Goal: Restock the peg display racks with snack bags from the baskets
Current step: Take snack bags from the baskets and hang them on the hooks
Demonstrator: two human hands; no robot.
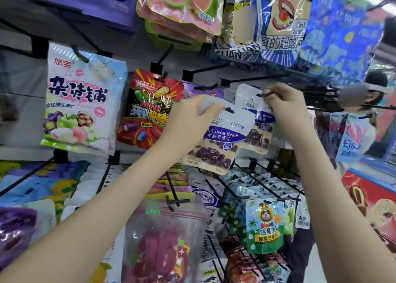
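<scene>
Now — cocoa bags point(220, 137) in L+R hands point(188, 116) point(285, 109).

White-and-purple cocoa bean bag point(220, 137), red candy bag point(147, 111)

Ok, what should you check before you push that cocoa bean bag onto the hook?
1. Right hand pinches the back cocoa bag near its top: ok.
2. Peg tip lies at that bag's top: ok.
3. Tip through the hanging hole: cannot tell.
4. Left hand grips the front cocoa bag: ok.
5. Free room further along the peg: cannot tell, the hand hides it.
</scene>
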